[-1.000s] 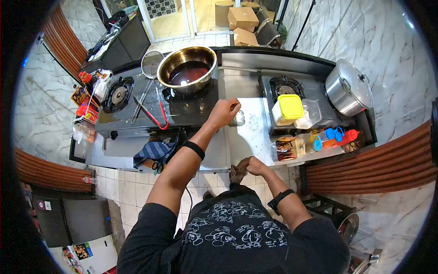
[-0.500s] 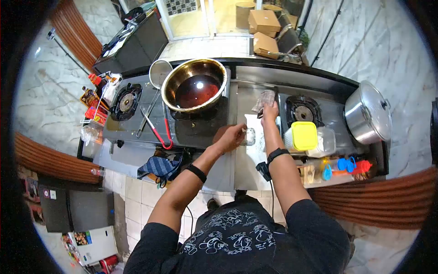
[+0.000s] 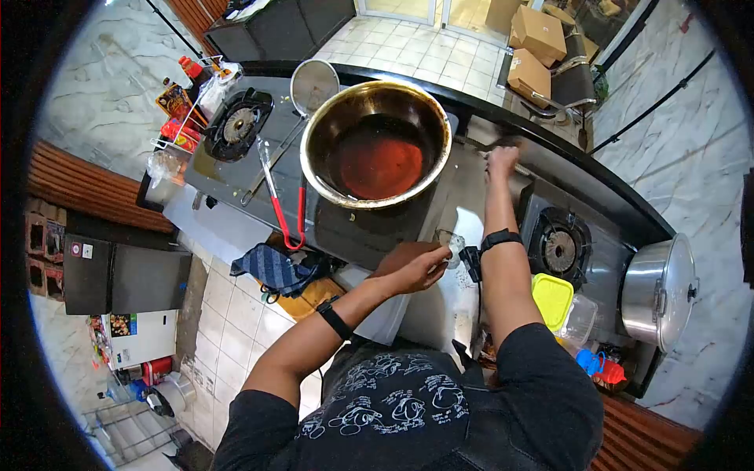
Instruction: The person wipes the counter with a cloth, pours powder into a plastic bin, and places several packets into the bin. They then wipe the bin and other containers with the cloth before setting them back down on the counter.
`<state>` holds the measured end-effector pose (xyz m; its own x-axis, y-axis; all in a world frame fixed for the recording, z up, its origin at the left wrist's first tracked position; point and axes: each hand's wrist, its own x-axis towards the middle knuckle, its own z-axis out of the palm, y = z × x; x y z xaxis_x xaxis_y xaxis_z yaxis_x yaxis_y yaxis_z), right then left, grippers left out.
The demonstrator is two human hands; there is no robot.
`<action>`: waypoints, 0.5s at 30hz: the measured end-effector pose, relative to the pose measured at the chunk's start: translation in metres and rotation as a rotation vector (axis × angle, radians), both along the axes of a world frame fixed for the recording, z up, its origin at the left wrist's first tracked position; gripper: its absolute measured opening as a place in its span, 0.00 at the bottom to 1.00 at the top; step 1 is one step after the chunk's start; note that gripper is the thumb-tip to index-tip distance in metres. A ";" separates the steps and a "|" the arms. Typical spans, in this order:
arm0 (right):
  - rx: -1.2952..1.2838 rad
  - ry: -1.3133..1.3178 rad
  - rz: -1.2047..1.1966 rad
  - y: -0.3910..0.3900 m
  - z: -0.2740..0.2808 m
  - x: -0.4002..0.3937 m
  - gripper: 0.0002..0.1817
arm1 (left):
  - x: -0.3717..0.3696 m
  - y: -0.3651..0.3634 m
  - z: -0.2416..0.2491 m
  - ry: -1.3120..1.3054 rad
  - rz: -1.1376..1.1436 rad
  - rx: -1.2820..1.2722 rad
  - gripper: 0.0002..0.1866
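My left hand (image 3: 416, 268) is closed at the steel worktop's near part, its fingertips pinched at a small clear item (image 3: 454, 245), perhaps plastic. Farther out, my right hand (image 3: 503, 161) is closed near the back edge of the steel worktop (image 3: 463, 184), beside a thin metal rail; what it grips is hidden and blurred. Between the two stoves, a white patch lies on the steel. Left of my hands, a large metal bowl (image 3: 377, 145) of dark reddish liquid sits on the stove.
Red-handled tongs (image 3: 289, 224) and a strainer (image 3: 314, 85) lie left of the bowl. At right are a burner (image 3: 559, 247), a yellow-lidded container (image 3: 552, 301), squeeze bottles and a big lidded pot (image 3: 656, 290). A striped cloth (image 3: 275, 275) hangs at the front.
The view has turned and moved closer to the bowl. My right hand has moved toward the back edge, and the grey-brown cloth it held no longer shows clearly. My left hand remains by the clear item.
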<state>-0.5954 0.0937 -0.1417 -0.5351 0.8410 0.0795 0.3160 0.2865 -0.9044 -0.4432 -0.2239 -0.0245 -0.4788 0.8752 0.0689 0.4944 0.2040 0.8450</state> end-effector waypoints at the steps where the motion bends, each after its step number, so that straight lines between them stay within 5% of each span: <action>1: 0.105 -0.121 0.229 -0.015 0.012 0.004 0.14 | -0.001 0.000 0.011 0.157 0.008 -0.096 0.10; 2: -0.056 0.117 0.227 -0.044 0.017 0.016 0.08 | 0.001 0.002 0.005 0.152 0.003 -0.098 0.10; 3: -0.031 0.039 0.161 -0.063 0.039 0.021 0.08 | 0.002 0.003 -0.003 0.105 0.027 0.008 0.10; 6: -0.774 0.713 -0.181 -0.025 -0.002 0.011 0.07 | 0.001 0.001 0.011 0.164 0.050 0.014 0.07; 7: -1.089 0.726 -0.290 -0.007 0.013 0.023 0.06 | -0.001 0.001 0.017 0.280 0.057 -0.074 0.07; 8: -1.098 0.790 -0.354 0.043 -0.032 0.020 0.06 | -0.001 0.001 0.017 0.279 0.058 -0.070 0.07; 9: -0.994 0.827 -0.482 0.039 0.013 0.038 0.07 | 0.000 0.001 0.016 0.263 0.059 -0.077 0.07; 10: -1.020 1.077 -0.446 0.074 -0.002 0.046 0.13 | 0.001 0.001 0.015 0.244 0.062 -0.085 0.07; 13: -0.552 0.745 -0.552 0.073 0.072 0.073 0.27 | -0.002 0.001 0.019 0.262 0.051 -0.074 0.07; 15: -0.262 0.729 -0.628 0.084 0.060 0.060 0.35 | -0.002 0.002 0.018 0.255 0.052 -0.088 0.07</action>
<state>-0.5358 0.1780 -0.0814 0.1187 0.9928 -0.0175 -0.3163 0.0210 -0.9484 -0.4452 -0.2222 -0.0065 -0.5000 0.8580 0.1174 0.6757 0.3017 0.6725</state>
